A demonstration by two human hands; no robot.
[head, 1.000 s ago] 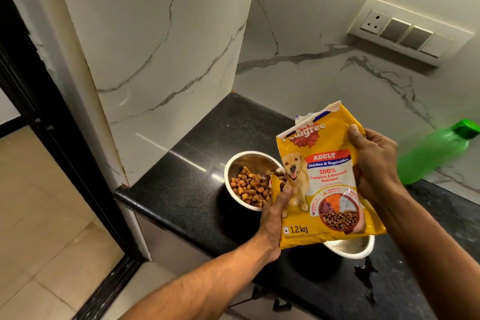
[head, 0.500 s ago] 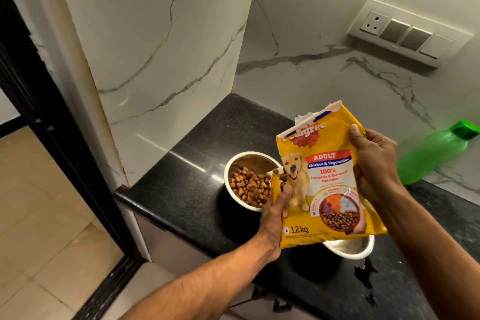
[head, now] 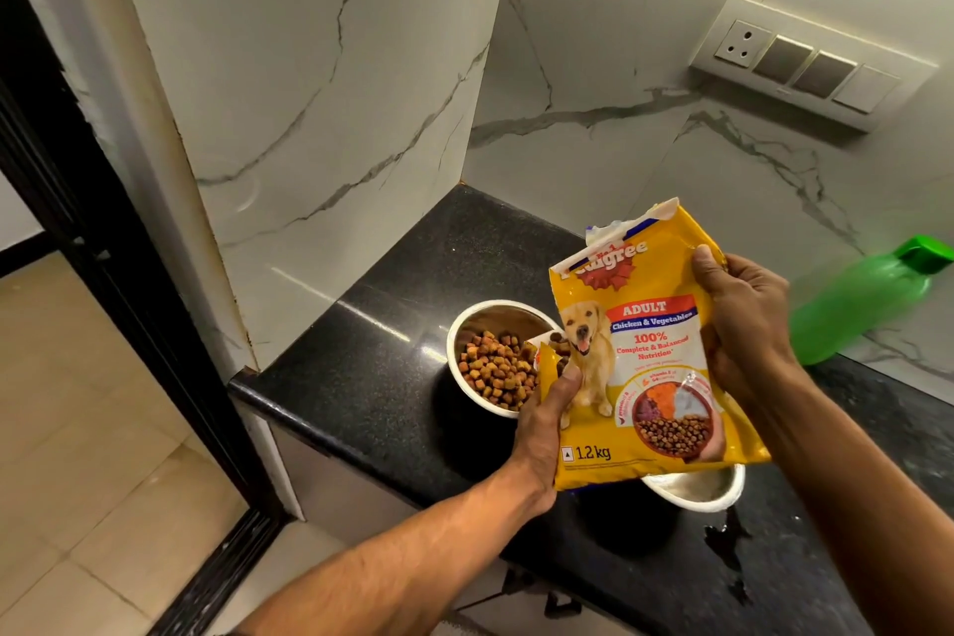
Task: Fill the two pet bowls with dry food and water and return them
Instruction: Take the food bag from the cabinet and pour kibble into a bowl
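Observation:
A yellow dry dog food bag is held upright over the black counter, its torn lower-left corner above the left steel bowl. That bowl holds a heap of brown kibble. My left hand grips the bag's lower left edge by the opening. My right hand holds the bag's upper right side. A second steel bowl sits mostly hidden below the bag; its contents cannot be seen.
A green plastic bottle leans against the marble wall at the right. A small wet spill lies on the counter in front of the second bowl. A switch panel is on the wall. The counter edge drops to tiled floor on the left.
Kibble has kept falling from the bag corner into the left bowl; the heap is slightly larger. Hands and bag have barely moved.

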